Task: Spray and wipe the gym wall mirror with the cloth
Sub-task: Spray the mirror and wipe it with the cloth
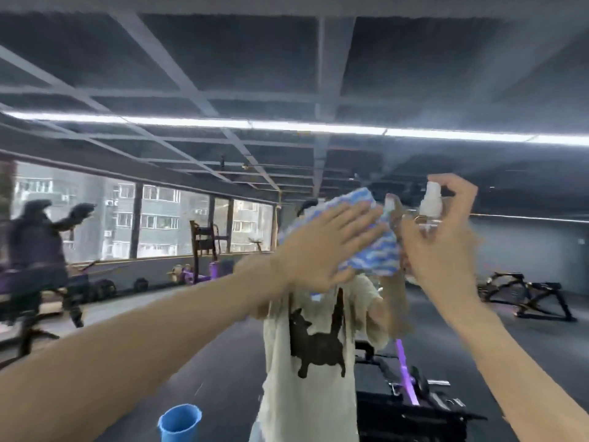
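Hands raised at head height in front of a gym wall mirror [223,74], which filled nearly the whole view and reflected the room behind the person. The left hand [322,247] lay flat with its fingers straight and spread, pressing a blue-and-white striped cloth [373,260] against the glass. The flat palm likely kept the whole cloth in contact for wiping.

Just right of the cloth, the right hand [436,250] was curled round a small clear spray bottle [430,205] with a white pump top. Its forefinger arched over the pump head, seemingly ready to press. The nozzle appeared to point at the glass close to the cloth, probably so that fresh mist would land where the next wipe could reach it. The two hands were near each other but not touching.

Behind and below the cloth, the reflection showed the person's cream T-shirt [318,330], printed with a black cat shape and no words. Lower and to the left of the cloth stood a blue cup [180,422]. Far left of the cloth, reflected windows [159,218] showed apartment blocks, and to the right sat a black bench [526,295].

No brand, label or lettering could be read on the bottle, the cloth or the cup, as the view was soft and blurred.
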### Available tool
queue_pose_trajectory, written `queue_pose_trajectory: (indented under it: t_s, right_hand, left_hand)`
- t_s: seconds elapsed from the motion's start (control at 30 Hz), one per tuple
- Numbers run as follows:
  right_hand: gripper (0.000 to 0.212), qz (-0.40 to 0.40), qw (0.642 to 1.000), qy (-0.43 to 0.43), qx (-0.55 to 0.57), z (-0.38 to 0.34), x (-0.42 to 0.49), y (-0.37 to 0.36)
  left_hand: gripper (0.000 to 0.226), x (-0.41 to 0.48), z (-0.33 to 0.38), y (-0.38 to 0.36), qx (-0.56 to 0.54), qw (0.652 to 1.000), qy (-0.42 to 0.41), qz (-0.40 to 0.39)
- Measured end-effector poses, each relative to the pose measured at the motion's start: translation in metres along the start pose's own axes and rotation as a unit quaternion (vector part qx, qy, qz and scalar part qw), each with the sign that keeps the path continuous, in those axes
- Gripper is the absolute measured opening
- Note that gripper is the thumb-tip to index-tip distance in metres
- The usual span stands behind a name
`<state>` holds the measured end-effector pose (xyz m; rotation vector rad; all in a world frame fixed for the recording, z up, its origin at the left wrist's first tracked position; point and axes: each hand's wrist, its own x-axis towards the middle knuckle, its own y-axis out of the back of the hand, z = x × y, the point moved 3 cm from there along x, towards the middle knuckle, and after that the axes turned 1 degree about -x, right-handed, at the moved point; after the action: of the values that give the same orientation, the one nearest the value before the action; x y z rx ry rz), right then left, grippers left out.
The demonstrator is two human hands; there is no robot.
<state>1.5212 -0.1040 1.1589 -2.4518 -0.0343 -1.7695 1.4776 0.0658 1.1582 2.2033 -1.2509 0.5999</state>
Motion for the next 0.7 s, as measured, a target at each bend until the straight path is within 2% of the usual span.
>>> queue_pose_trajectory:
  t_s: [0.03, 0.07, 0.13, 0.2, 0.27, 0.43, 0.7]
  right_hand:
    - [0.046, -0.014, 1.0, 0.01, 0.002, -0.001, 0.003, -0.005]
    - [0.047, -0.032, 0.999, 0.022, 0.006, -0.003, 0.006, -0.01]
    - [0.05, -0.074, 0.996, 0.037, 0.018, -0.008, 0.007, -0.019]
    - [0.053, -0.101, 0.993, 0.05, 0.027, -0.011, 0.007, -0.024]
    - [0.056, -0.108, 0.992, 0.049, 0.033, -0.007, 0.007, -0.025]
    - [0.054, -0.099, 0.994, -0.001, 0.043, 0.007, 0.004, -0.026]
    - [0.056, -0.096, 0.995, -0.006, 0.022, -0.01, -0.003, -0.051]
  left_hand:
    - [0.063, -0.004, 0.001, 0.002, 0.0, 1.0, -0.017, -0.019]
    - [0.063, -0.006, -0.007, 0.004, 0.008, 1.0, 0.005, -0.023]
    - [0.064, -0.01, -0.043, 0.012, 0.025, 0.99, 0.135, 0.014]
    - [0.066, -0.025, -0.088, 0.024, 0.051, 0.95, 0.305, 0.053]
    - [0.068, -0.045, -0.119, 0.032, 0.055, 0.913, 0.401, 0.057]
    - [0.07, -0.048, -0.127, 0.035, 0.08, 0.909, 0.405, 0.064]
    - [0.071, -0.05, -0.13, 0.032, 0.066, 0.911, 0.399, 0.074]
